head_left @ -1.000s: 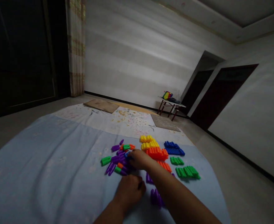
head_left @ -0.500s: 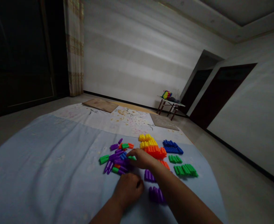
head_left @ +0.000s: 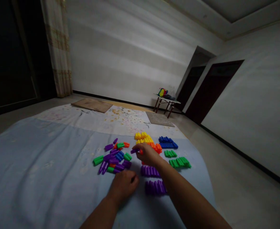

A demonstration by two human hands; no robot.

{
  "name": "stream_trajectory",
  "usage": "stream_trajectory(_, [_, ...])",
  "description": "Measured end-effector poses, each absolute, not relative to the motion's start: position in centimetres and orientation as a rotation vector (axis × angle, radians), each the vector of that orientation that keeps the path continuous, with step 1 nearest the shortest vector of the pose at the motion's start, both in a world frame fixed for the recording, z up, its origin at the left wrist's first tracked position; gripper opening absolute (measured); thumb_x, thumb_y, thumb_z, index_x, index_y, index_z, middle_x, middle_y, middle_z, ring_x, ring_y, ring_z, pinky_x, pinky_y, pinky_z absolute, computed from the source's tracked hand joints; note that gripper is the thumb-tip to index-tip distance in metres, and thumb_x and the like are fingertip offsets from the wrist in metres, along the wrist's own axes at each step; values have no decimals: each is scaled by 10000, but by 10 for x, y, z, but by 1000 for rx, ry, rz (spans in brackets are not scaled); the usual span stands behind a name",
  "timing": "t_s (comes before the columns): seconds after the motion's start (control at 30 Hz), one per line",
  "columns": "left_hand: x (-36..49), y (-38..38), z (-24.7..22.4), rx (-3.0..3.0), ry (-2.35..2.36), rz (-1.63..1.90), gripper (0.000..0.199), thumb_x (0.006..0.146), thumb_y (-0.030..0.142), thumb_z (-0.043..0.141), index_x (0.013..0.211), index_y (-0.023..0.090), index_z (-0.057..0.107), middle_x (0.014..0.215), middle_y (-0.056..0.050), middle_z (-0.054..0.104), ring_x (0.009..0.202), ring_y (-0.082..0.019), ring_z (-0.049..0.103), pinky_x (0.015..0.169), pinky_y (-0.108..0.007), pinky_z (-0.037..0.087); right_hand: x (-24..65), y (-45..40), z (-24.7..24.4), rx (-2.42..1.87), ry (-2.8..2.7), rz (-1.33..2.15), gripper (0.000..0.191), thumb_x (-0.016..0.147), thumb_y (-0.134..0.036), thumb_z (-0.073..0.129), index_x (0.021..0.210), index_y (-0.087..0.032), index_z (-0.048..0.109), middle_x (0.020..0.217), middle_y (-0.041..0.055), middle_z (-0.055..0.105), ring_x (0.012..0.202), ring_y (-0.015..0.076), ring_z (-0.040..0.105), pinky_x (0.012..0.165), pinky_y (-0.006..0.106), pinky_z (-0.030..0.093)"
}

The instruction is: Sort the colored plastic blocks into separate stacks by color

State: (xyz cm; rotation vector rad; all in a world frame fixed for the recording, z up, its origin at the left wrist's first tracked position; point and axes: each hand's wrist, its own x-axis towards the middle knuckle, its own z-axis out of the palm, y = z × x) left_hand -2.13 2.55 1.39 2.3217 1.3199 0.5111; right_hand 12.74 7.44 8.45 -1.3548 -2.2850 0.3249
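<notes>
My right hand (head_left: pixel 146 153) pinches a purple bullet-shaped toy block (head_left: pixel 135 150) above the table; a bit of orange shows by its fingers. My left hand (head_left: pixel 124 183) rests on the cloth in a loose fist, and nothing shows in the gap by its thumb. Just beyond it lies a mixed pile of purple, green, blue and orange blocks (head_left: pixel 109 157). Yellow blocks (head_left: pixel 143 138) and orange blocks (head_left: pixel 157 148) stand in rows behind my right hand. Two rows of purple blocks (head_left: pixel 155 187) lie under my right forearm, which partly covers them.
Blue blocks (head_left: pixel 168 142) and green blocks (head_left: pixel 180 162) are lined up on the right. A pale blue cloth (head_left: pixel 46 165) covers the round table. Toward the far edge lie a brown board (head_left: pixel 92 105) and a grey board (head_left: pixel 159 119). Beyond stands a small side table (head_left: pixel 167 99).
My right hand has moved from the mixed pile to the right, toward the orange rows, with a purple block in its fingers. My left hand stays beside the pile. The view has shifted slightly.
</notes>
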Motion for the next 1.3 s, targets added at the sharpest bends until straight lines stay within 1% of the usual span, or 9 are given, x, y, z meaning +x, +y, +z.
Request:
stream_trajectory(0.1, [-22, 26, 13, 2338, 1287, 553, 327, 836, 274, 366, 636, 177, 606, 640, -15, 627, 609, -117, 540, 564, -258, 258, 154, 64, 88, -1394, -2204, 229, 262, 742, -101, 611, 963, -226, 675, 963, 40, 597, 947, 168, 525, 843, 275, 404])
stream_trajectory(0.2, [-23, 26, 12, 2316, 1281, 570, 340, 846, 303, 358, 628, 177, 586, 620, -8, 600, 595, -108, 513, 566, -248, 258, 180, 49, 87, -1467, -2155, 174, 228, 752, -191, 660, 970, -251, 689, 867, 35, 558, 862, 166, 522, 774, 271, 418])
stream_trajectory(0.43, [-22, 29, 8, 2309, 1317, 561, 346, 846, 342, 354, 592, 176, 521, 591, 3, 561, 579, -102, 494, 553, -245, 235, 226, 11, 72, -1559, -2061, 177, 255, 771, -179, 651, 999, -289, 681, 755, 2, 529, 709, 133, 511, 640, 235, 412])
stream_trajectory(0.63, [-22, 31, 6, 2306, 1319, 568, 348, 842, 365, 354, 566, 181, 461, 563, 13, 541, 557, -99, 489, 544, -249, 224, 235, 2, 57, -1552, -2242, 115, 298, 755, -133, 657, 1012, -283, 675, 884, 34, 611, 846, 173, 525, 765, 298, 387])
stream_trajectory(0.8, [-23, 30, 8, 2289, 1320, 587, 359, 839, 377, 349, 552, 180, 432, 546, 17, 523, 537, -97, 476, 536, -251, 219, 236, 2, 52, -1670, -2410, 11, 329, 774, -138, 624, 1043, -325, 656, 883, 30, 626, 866, 192, 506, 752, 317, 340])
stream_trajectory(1.0, [-22, 31, 9, 2278, 1320, 588, 351, 837, 374, 347, 555, 181, 426, 557, 15, 533, 549, -100, 480, 538, -249, 222, 236, -6, 60, -1694, -2403, 36, 404, 757, -47, 535, 1057, -295, 646, 929, 34, 619, 899, 188, 488, 773, 321, 322])
stream_trajectory(1.07, [-22, 31, 9, 2279, 1321, 584, 353, 838, 379, 344, 556, 182, 421, 552, 17, 528, 545, -100, 475, 536, -249, 220, 233, -7, 64, -1684, -2360, 32, 368, 762, -87, 551, 1063, -280, 636, 972, 36, 612, 928, 195, 477, 794, 331, 320])
stream_trajectory(1.17, [-22, 31, 9, 2271, 1324, 575, 355, 837, 390, 339, 559, 184, 417, 543, 20, 517, 536, -100, 468, 530, -248, 218, 227, -5, 65, -1705, -2335, 44, 252, 780, -262, 609, 1030, -252, 638, 1006, 46, 606, 962, 219, 463, 816, 357, 314])
stream_trajectory(1.3, [-23, 30, 12, 2265, 1322, 573, 357, 833, 386, 337, 550, 182, 416, 536, 19, 508, 535, -101, 465, 532, -249, 220, 223, -1, 59, -1811, -2342, 85, 302, 743, -397, 658, 992, -227, 636, 1004, 63, 606, 975, 243, 461, 820, 377, 306])
